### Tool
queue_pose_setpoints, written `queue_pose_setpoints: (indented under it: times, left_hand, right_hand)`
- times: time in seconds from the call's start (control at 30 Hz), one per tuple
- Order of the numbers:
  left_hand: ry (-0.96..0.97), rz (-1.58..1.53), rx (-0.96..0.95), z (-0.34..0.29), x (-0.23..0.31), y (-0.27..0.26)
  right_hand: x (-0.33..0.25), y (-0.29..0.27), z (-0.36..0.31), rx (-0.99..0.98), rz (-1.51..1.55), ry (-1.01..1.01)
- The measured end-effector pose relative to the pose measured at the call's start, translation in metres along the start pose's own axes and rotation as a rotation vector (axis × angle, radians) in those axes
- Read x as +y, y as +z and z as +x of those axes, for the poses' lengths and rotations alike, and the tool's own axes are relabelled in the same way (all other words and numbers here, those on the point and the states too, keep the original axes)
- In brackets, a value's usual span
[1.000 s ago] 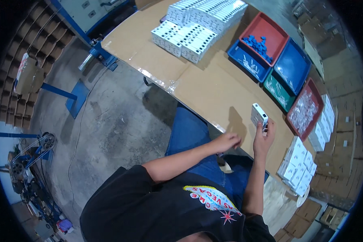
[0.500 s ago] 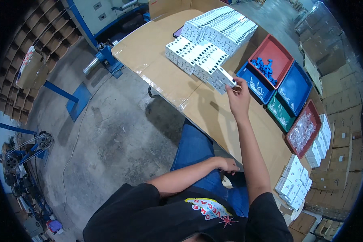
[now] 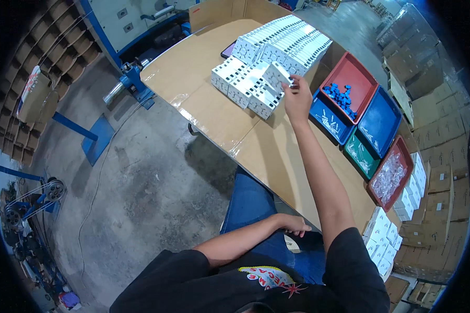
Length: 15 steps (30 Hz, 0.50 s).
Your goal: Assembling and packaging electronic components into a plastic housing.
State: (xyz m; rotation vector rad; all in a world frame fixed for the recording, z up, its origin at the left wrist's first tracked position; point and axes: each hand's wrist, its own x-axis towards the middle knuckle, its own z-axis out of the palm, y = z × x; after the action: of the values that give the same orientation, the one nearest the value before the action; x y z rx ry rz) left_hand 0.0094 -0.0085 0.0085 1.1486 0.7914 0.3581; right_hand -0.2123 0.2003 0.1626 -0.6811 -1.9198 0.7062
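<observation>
My right hand [image 3: 298,101] pinches the right edge of a flat white panel [image 3: 278,78], which has round cut-outs and dark slots. That panel tilts over the front group of stacked white panels [image 3: 238,83], close to or touching their top. My fingers cover part of its edge, so contact is hard to judge. Behind stands a longer block of similar white panels [image 3: 279,44]. My left hand [image 3: 296,224] rests over my lap beside the table edge, fingers loosely stretched to the right, with nothing visible in it.
Right of my arm sit a red tray [image 3: 368,78] with blue parts [image 3: 340,99], two blue trays, a green tray [image 3: 361,155] with small clear parts, and a dark red tray [image 3: 408,159] of clear pieces. Small white boxes [image 3: 384,237] line the cardboard-covered table's [image 3: 180,73] near right.
My right hand has carried the panel left and away from me, from the front end of the stack to above it, tilting it. My left hand's fingers have stretched out a little.
</observation>
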Motion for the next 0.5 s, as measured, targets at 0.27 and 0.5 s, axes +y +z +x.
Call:
queue_pose_setpoints:
  times: [0.27,0.5]
  left_hand:
    - [-0.113,-0.018,-0.132,-0.01,0.015,-0.002]
    - [-0.078,-0.025,-0.256,-0.025,0.025,-0.005]
  right_hand:
    - [0.029,0.042,0.061,0.034,-0.12,-0.05]
    - [0.048,0.067,0.071,0.097,-0.219,-0.15]
